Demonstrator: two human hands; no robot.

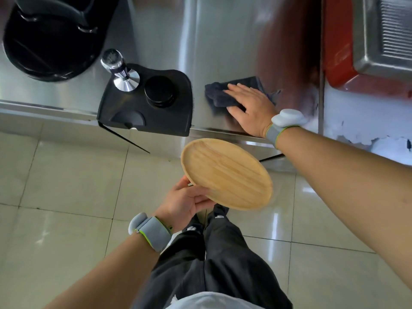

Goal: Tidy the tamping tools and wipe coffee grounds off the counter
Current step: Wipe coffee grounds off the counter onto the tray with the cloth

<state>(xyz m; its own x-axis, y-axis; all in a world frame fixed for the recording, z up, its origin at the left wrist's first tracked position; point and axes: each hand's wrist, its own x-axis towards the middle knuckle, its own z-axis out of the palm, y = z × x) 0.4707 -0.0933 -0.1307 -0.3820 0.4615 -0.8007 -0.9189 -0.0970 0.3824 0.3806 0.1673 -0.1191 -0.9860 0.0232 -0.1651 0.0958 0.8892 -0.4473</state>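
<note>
A black tamping mat (174, 112) lies at the front edge of the steel counter (223, 41). On it stand a silver tamper with a clear knob (121, 71) and a black round distributor (159, 91). Right of the mat, my right hand (248, 105) presses flat, fingers spread, on a dark cloth (219, 94) on the counter. My left hand (185, 200) grips the near rim of a round wooden tray (226, 173), held tilted in the air just below the counter's edge.
A black grinder base (49, 41) stands at the counter's back left. A red espresso machine with a steel drip tray (379, 41) fills the right. Below the counter is a pale tiled floor (66, 186) and my dark trousers.
</note>
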